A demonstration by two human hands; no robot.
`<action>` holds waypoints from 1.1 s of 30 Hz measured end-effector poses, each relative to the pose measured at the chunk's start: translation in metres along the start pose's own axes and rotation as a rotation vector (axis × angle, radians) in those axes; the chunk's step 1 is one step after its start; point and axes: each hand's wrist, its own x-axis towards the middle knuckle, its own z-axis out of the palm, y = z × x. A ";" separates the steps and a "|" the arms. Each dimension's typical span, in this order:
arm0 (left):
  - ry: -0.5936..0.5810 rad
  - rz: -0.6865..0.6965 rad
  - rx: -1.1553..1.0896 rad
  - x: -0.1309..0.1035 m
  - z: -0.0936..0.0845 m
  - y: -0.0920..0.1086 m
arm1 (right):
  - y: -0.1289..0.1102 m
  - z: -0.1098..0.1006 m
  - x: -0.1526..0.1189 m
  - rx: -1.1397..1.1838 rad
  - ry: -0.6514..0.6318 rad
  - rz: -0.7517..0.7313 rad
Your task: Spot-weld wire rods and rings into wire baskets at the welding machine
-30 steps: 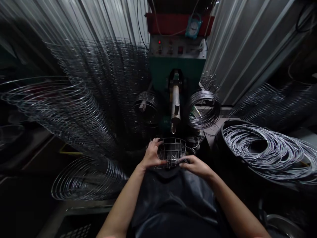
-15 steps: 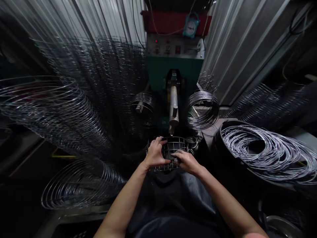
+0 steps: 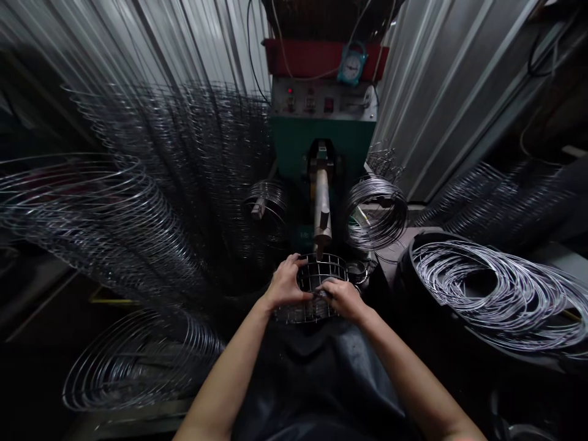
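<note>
A round wire basket (image 3: 337, 267) with a square grid of metal wires sits in front of me, just below the tip of a spot welder's electrode arm (image 3: 322, 214). Around its left side my left hand (image 3: 288, 283) is closed, fingers over the far rim and thumb toward the middle. My right hand (image 3: 339, 295) is closed at the near right part of the basket, thumb and fingers pinched together close to the left thumb. Whether a small loose piece is in that pinch cannot be made out. The basket's lower part is dark.
Tall stacks of wire rings (image 3: 151, 226) crowd the left side. Ring bundles hang beside the arm, the right one (image 3: 376, 211) larger. A black tub (image 3: 407, 269) of wire rings (image 3: 500, 288) stands right. Behind is the green machine (image 3: 340, 138) with a blue clock (image 3: 351, 66).
The view has tilted up slightly, so the surroundings sit lower in the picture. Both hands keep their hold on the basket, which has turned or shifted slightly under the electrode tip.
</note>
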 end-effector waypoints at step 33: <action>0.052 -0.187 0.030 0.059 -0.007 -0.012 | 0.050 0.103 -0.138 0.645 0.586 0.737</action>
